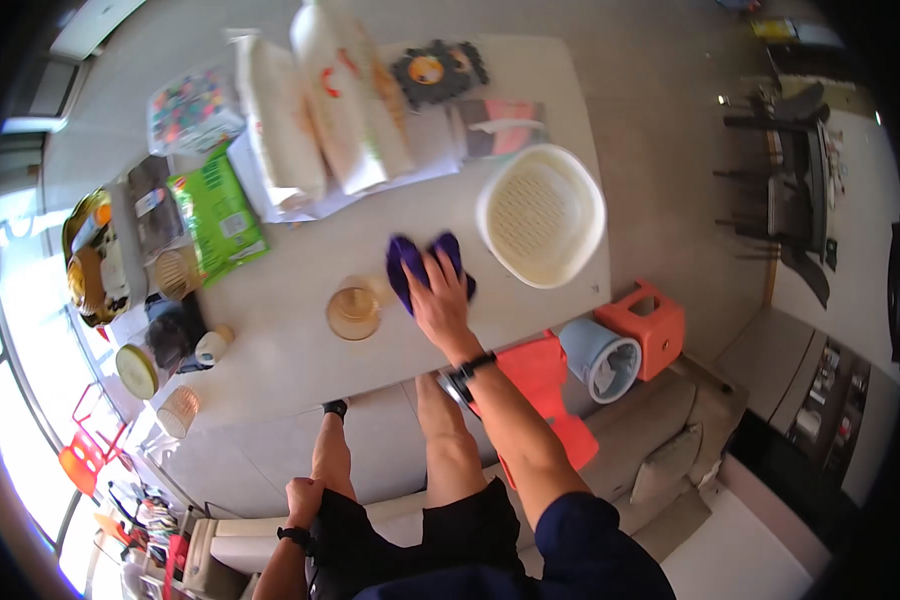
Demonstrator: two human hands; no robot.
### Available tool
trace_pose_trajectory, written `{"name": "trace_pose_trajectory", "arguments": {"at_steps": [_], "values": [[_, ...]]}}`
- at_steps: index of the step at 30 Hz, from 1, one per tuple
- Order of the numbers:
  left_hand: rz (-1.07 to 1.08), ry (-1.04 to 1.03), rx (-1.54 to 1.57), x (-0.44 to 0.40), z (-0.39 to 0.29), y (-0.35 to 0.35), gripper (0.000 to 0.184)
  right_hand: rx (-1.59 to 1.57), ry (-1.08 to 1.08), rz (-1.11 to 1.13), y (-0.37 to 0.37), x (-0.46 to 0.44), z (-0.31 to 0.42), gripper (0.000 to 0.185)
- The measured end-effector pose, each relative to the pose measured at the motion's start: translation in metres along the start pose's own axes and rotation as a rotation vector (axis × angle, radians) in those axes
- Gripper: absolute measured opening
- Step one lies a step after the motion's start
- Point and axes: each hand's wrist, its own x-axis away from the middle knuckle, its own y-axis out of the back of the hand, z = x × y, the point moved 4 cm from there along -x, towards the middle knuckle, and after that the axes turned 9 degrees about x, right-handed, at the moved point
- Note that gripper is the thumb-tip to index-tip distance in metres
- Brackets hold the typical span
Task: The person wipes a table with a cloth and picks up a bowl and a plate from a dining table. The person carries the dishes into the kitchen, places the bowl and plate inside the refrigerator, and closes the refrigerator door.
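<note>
You press your right hand (438, 302), its fingers spread open, on the dark purple cloth (402, 268), which lies on the pale, smooth surface (280, 340) between the transparent amber round glass (354, 312) and the white plastic perforated basket (595, 215), while your left hand (305, 498) rests curled beside your left leg

Soft matt purple cloth (402, 268), smooth pale tabletop (300, 260), glossy green plastic packet (216, 215), matt white plastic basket (498, 238).
</note>
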Motion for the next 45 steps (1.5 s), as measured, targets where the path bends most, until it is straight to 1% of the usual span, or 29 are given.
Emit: {"name": "trace_pose_trajectory", "arguments": {"at_steps": [2,4,5,6,8,10,12,13,14,15,16,17,18,20,22,24,25,26,28,29,30,31,32,35,38,40,41,43,45], "values": [[0.014,0.014,-0.044,-0.002,-0.009,-0.002,0.031,-0.088,-0.129,-0.132,0.004,-0.050,-0.005,0.040],[0.011,0.033,-0.080,-0.004,-0.015,-0.003,0.031,-0.052,-0.209,-0.111,-0.004,-0.065,-0.003,0.040],[0.010,0.025,-0.104,-0.005,-0.019,-0.004,0.031,-0.096,-0.178,-0.112,-0.001,-0.061,-0.005,0.039],[0.007,0.017,-0.127,-0.008,-0.021,-0.004,0.031,-0.123,-0.119,-0.071,0.004,-0.053,-0.010,0.040],[-0.004,0.000,-0.139,-0.014,-0.014,-0.006,0.032,-0.072,-0.024,-0.041,0.005,-0.023,-0.022,0.043],[-0.019,-0.023,-0.149,-0.009,-0.014,-0.001,0.034,-0.100,-0.023,-0.019,0.013,0.009,-0.041,0.044],[0.050,0.015,-0.155,-0.006,-0.022,0.004,0.032,-0.107,-0.028,0.025,0.024,0.045,-0.063,0.043],[0.056,-0.010,-0.179,-0.004,-0.034,0.010,0.032,-0.081,-0.054,0.056,0.023,0.067,-0.074,0.045],[0.123,0.095,-0.032,0.003,-0.042,0.016,0.029,-0.058,-0.080,0.089,0.020,0.090,-0.086,0.047],[0.188,0.206,0.114,0.010,-0.047,0.021,0.027,-0.042,-0.132,0.116,0.022,0.109,-0.099,0.048],[0.189,0.188,0.089,0.013,-0.053,0.028,0.027,-0.029,-0.184,0.140,0.027,0.126,-0.111,0.049],[0.196,0.189,0.154,0.014,-0.052,0.034,0.024,0.033,-0.234,0.145,0.033,0.142,-0.122,0.051],[0.202,0.188,0.217,0.014,-0.048,0.041,0.022,0.052,-0.299,0.126,0.041,0.155,-0.132,0.050],[0.242,0.150,0.240,0.013,-0.039,0.059,0.017,0.088,-0.460,0.171,0.053,0.191,-0.159,0.050],[0.176,0.231,0.229,0.021,-0.045,0.078,0.013,0.025,-0.704,0.117,0.052,0.236,-0.192,0.049],[0.236,0.191,0.282,0.013,-0.031,0.095,0.013,0.032,-0.825,0.039,0.091,0.262,-0.212,0.046],[0.236,0.227,0.175,0.018,-0.056,0.100,0.014,0.038,-0.903,-0.013,0.107,0.276,-0.219,0.044],[0.234,0.265,0.072,0.028,-0.078,0.102,0.015,0.046,-0.931,-0.040,0.121,0.288,-0.223,0.044],[0.283,0.195,0.004,0.042,-0.121,0.107,0.024,-0.180,-1.092,-0.145,0.142,0.315,-0.231,0.037],[0.287,0.173,-0.021,0.041,-0.134,0.111,0.026,-0.256,-1.180,-0.124,0.154,0.326,-0.228,0.033],[0.291,0.147,-0.043,0.039,-0.147,0.114,0.029,-0.238,-1.199,-0.167,0.163,0.340,-0.222,0.033],[0.255,0.120,-0.041,0.040,-0.161,0.115,0.032,-0.224,-1.234,-0.167,0.163,0.357,-0.212,0.032],[0.268,0.103,-0.027,0.039,-0.173,0.118,0.034,-0.211,-1.266,-0.164,0.167,0.369,-0.200,0.032],[0.293,0.051,0.005,0.036,-0.195,0.124,0.037,-0.247,-1.382,-0.055,0.194,0.399,-0.148,0.032],[0.324,-0.019,0.007,0.023,-0.196,0.132,0.036,-0.320,-1.411,-0.004,0.203,0.428,-0.100,0.034],[0.321,-0.061,0.016,0.025,-0.192,0.140,0.036,-0.289,-1.385,-0.032,0.209,0.441,-0.075,0.033],[0.328,-0.109,0.012,0.029,-0.190,0.144,0.037,-0.307,-1.383,-0.005,0.212,0.446,-0.064,0.033],[0.326,-0.186,0.039,0.041,-0.191,0.154,0.033,-0.329,-1.391,0.044,0.220,0.449,-0.048,0.033],[0.317,-0.216,0.089,0.036,-0.192,0.162,0.032,-0.317,-1.398,0.016,0.221,0.448,-0.042,0.033]]}}
